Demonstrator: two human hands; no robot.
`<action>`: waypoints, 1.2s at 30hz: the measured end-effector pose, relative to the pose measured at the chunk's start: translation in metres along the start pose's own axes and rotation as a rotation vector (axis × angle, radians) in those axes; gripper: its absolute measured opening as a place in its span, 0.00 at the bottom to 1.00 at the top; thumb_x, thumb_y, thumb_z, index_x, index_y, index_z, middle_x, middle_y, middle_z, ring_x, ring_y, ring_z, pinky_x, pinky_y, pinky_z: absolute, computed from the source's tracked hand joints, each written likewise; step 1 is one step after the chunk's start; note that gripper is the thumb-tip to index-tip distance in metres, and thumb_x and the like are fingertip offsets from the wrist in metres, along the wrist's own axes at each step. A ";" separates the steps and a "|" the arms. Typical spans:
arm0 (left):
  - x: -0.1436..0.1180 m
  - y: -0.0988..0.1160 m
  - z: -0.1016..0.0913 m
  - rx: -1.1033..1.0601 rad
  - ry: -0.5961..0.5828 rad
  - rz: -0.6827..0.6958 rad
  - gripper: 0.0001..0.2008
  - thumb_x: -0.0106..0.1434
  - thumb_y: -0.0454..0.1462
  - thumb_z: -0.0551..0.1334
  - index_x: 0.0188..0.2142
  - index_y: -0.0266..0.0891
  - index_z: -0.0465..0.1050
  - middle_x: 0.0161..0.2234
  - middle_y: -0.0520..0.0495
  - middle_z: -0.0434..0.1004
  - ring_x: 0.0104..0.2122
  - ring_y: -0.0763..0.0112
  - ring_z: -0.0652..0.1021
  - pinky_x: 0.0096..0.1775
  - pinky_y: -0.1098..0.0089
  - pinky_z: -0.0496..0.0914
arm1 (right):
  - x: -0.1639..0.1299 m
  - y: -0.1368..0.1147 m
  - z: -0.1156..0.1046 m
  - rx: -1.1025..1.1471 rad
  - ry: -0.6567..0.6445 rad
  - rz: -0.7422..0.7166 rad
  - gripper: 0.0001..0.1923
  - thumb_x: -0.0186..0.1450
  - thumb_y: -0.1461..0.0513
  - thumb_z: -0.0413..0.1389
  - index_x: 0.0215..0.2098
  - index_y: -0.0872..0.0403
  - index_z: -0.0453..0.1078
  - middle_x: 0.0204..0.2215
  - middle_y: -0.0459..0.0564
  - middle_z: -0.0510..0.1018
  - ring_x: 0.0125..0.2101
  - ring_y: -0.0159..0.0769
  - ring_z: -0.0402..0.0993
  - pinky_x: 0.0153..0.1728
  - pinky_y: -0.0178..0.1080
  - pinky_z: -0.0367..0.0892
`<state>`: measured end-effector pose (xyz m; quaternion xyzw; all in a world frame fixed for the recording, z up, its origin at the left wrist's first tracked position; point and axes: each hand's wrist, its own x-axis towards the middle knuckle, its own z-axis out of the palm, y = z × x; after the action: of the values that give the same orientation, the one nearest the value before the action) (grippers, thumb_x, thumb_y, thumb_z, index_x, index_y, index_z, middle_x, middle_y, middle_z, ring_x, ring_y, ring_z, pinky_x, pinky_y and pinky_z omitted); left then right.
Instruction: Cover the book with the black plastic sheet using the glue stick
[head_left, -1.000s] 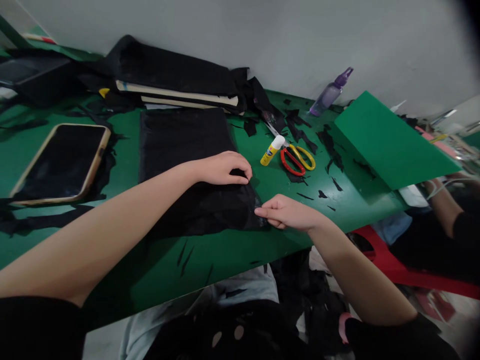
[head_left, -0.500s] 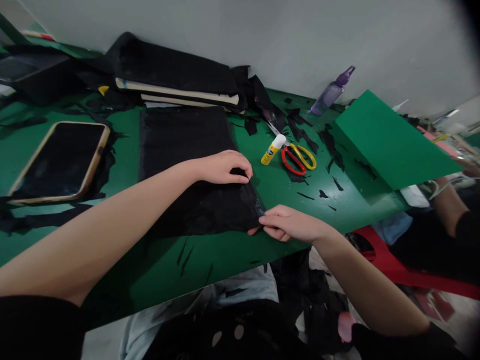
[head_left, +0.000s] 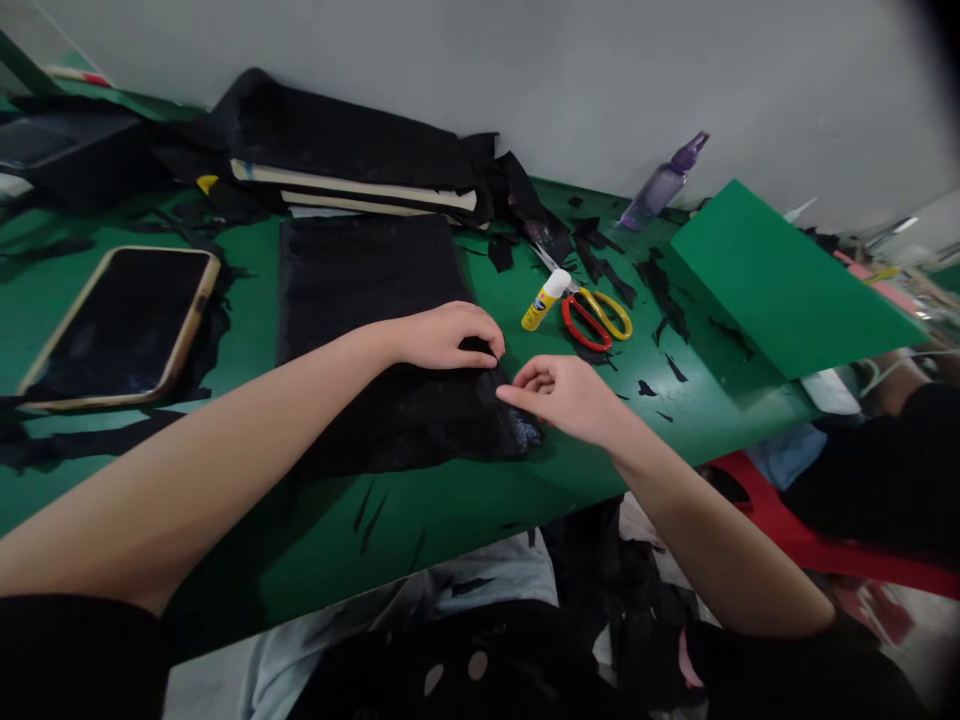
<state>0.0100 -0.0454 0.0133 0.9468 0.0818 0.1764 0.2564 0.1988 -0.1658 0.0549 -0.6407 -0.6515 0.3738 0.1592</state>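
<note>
A flat rectangular piece covered in black cloth (head_left: 367,275) lies on the green table, its right edge under both my hands. My left hand (head_left: 450,335) rests on it from above, thumb and curled fingers closed on the cloth at that edge. Just below and to the right, my right hand (head_left: 566,395) has its thumb on the same edge, the fingers bent in against the cloth. Whitish smears that look like glue mark the lower right corner, where the cloth sticks out as a loose flap (head_left: 527,432).
Beyond the hands lie a yellow glue stick (head_left: 545,300) and red-and-yellow-handled scissors (head_left: 596,318). A phone (head_left: 124,320) is at left, a black-covered stack (head_left: 352,140) behind. A purple bottle (head_left: 664,185), a green board (head_left: 787,280), black scraps (head_left: 660,290) and another person's arm (head_left: 900,380) are right.
My right hand has let go of the lower right corner and moved up along the edge, closer to my left hand. The corner flap now shows. My left hand has stayed put.
</note>
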 end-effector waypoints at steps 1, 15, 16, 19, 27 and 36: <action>0.000 0.000 0.000 0.001 -0.001 0.003 0.08 0.64 0.41 0.58 0.38 0.41 0.73 0.43 0.47 0.76 0.44 0.67 0.74 0.49 0.66 0.63 | 0.001 0.002 0.004 -0.008 0.002 -0.007 0.17 0.55 0.50 0.60 0.29 0.55 0.70 0.23 0.48 0.75 0.23 0.30 0.70 0.23 0.32 0.62; -0.006 0.013 0.007 0.279 -0.086 -0.100 0.23 0.67 0.50 0.49 0.58 0.47 0.61 0.59 0.49 0.63 0.59 0.66 0.62 0.60 0.64 0.47 | -0.001 0.013 0.014 0.485 -0.194 0.260 0.11 0.55 0.57 0.63 0.28 0.58 0.72 0.22 0.47 0.77 0.23 0.28 0.73 0.28 0.32 0.72; -0.006 0.013 0.008 0.289 -0.092 -0.103 0.23 0.67 0.50 0.48 0.58 0.47 0.60 0.59 0.49 0.62 0.59 0.66 0.62 0.60 0.64 0.46 | -0.001 0.014 0.014 0.509 -0.207 0.274 0.11 0.55 0.58 0.63 0.28 0.58 0.73 0.22 0.48 0.77 0.24 0.28 0.74 0.28 0.32 0.72; -0.006 0.013 0.007 0.309 -0.105 -0.108 0.23 0.67 0.50 0.48 0.58 0.47 0.61 0.60 0.50 0.62 0.59 0.67 0.62 0.60 0.65 0.46 | -0.001 0.016 0.013 0.557 -0.249 0.295 0.10 0.56 0.58 0.63 0.28 0.58 0.73 0.23 0.48 0.78 0.25 0.28 0.75 0.27 0.30 0.72; -0.006 0.014 0.006 0.343 -0.124 -0.108 0.23 0.67 0.51 0.47 0.57 0.47 0.62 0.60 0.51 0.61 0.59 0.69 0.62 0.60 0.66 0.45 | -0.001 0.020 0.009 0.580 -0.343 0.329 0.10 0.56 0.59 0.63 0.29 0.60 0.73 0.22 0.49 0.78 0.23 0.27 0.74 0.26 0.30 0.73; -0.006 0.016 0.007 0.308 -0.130 -0.119 0.23 0.68 0.50 0.47 0.60 0.48 0.57 0.62 0.50 0.57 0.62 0.69 0.57 0.62 0.64 0.42 | -0.001 0.019 0.004 0.553 -0.436 0.305 0.16 0.52 0.55 0.65 0.29 0.60 0.72 0.23 0.49 0.77 0.24 0.30 0.76 0.28 0.33 0.73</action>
<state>0.0081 -0.0637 0.0147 0.9778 0.1470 0.0845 0.1233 0.2098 -0.1698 0.0388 -0.5687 -0.4418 0.6822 0.1265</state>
